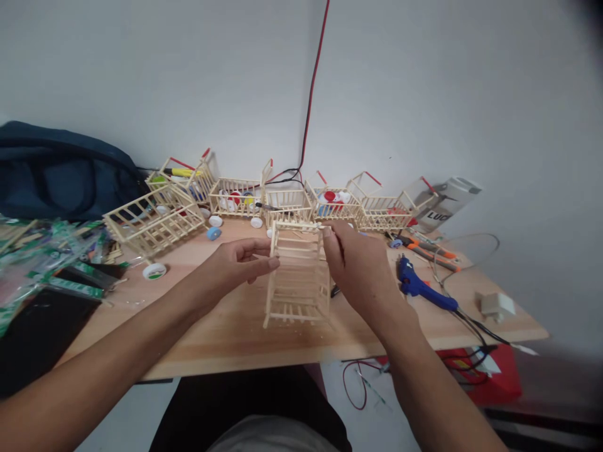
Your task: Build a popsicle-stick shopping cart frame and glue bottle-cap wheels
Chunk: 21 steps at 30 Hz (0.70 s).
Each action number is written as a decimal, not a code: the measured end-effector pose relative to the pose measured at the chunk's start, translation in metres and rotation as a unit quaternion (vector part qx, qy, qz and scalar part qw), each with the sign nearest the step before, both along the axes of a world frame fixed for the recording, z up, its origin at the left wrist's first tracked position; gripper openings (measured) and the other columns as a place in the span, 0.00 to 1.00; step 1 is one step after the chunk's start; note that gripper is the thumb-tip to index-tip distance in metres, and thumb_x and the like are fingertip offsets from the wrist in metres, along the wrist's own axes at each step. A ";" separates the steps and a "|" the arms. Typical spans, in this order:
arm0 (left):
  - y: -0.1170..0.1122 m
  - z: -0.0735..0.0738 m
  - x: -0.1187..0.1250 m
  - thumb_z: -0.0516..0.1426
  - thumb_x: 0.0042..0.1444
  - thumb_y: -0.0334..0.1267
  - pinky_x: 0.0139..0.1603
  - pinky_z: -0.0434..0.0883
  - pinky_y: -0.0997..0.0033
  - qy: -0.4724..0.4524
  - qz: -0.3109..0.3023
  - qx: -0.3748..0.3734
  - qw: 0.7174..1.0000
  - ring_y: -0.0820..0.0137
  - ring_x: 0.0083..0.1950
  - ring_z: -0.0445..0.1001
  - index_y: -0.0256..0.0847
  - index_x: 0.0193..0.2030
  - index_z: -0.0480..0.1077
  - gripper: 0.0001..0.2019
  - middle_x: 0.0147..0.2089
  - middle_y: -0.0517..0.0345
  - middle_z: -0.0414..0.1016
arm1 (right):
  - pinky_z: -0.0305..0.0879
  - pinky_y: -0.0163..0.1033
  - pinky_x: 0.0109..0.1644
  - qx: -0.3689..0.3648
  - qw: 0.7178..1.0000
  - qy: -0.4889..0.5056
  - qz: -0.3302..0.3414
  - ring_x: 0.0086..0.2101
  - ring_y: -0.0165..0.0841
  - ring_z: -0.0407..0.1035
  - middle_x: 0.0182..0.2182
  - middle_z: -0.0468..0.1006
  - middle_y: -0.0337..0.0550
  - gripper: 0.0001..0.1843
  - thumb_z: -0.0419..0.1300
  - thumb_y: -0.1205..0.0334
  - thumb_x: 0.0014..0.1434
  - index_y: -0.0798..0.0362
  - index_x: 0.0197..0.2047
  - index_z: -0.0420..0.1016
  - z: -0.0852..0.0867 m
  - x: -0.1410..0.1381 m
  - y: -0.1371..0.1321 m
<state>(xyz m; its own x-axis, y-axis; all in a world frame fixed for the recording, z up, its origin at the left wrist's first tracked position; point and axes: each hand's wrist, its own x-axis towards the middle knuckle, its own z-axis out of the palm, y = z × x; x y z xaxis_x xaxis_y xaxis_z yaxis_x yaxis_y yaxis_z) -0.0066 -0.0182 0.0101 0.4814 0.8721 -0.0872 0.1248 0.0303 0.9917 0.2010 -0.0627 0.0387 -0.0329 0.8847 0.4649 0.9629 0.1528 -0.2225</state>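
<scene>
A small cart frame built from pale wooden sticks stands on end on the wooden table, right in front of me. My left hand rests against its left side, fingers curled and the fingertips touching the slats. My right hand grips the frame's upper right corner, fingers pinched on the top sticks. Both forearms reach in from the bottom of the view.
A row of finished stick carts with bottle caps lines the wall; a larger one lies at left. A blue glue gun and pliers lie right. Green packets and a dark bag sit left.
</scene>
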 end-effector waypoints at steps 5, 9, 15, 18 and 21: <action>0.002 0.001 -0.001 0.65 0.49 0.43 0.31 0.64 0.73 -0.028 -0.011 0.021 0.999 0.70 0.37 0.71 0.39 0.53 0.73 0.24 0.50 0.49 0.76 | 0.57 0.38 0.35 0.013 0.998 0.035 0.041 0.33 0.38 0.73 0.31 0.79 0.46 0.19 0.44 0.57 0.70 0.52 0.40 0.75 0.005 0.003 -0.004; 0.007 -0.002 -0.001 0.66 0.48 0.42 0.34 0.67 0.71 -0.037 0.003 0.029 0.999 0.66 0.42 0.74 0.38 0.57 0.69 0.29 0.54 0.46 0.73 | 0.63 0.39 0.41 0.022 0.993 0.090 0.077 0.36 0.37 0.74 0.35 0.81 0.46 0.20 0.45 0.58 0.70 0.52 0.47 0.77 0.008 0.007 -0.008; 0.012 -0.008 0.002 0.67 0.46 0.37 0.41 0.71 0.69 -0.079 -0.005 0.081 0.994 0.69 0.45 0.73 0.40 0.59 0.64 0.32 0.58 0.48 0.69 | 0.66 0.39 0.38 0.010 0.979 0.187 0.082 0.30 0.33 0.72 0.30 0.78 0.42 0.20 0.47 0.54 0.69 0.52 0.55 0.72 0.005 0.015 -0.012; 0.014 -0.016 0.002 0.65 0.49 0.34 0.40 0.71 0.71 -0.059 0.003 0.205 0.977 0.69 0.47 0.72 0.42 0.59 0.63 0.30 0.57 0.49 0.67 | 0.65 0.36 0.31 -0.032 0.944 0.314 0.095 0.30 0.32 0.73 0.30 0.77 0.40 0.21 0.49 0.50 0.68 0.51 0.58 0.68 -0.006 0.021 -0.011; 0.015 -0.026 0.001 0.62 0.53 0.29 0.43 0.72 0.69 -0.011 0.027 0.355 0.934 0.68 0.49 0.71 0.45 0.61 0.61 0.29 0.55 0.51 0.67 | 0.65 0.34 0.27 -0.065 0.894 0.426 0.126 0.33 0.33 0.73 0.34 0.77 0.43 0.22 0.52 0.47 0.66 0.51 0.55 0.68 -0.022 0.026 -0.011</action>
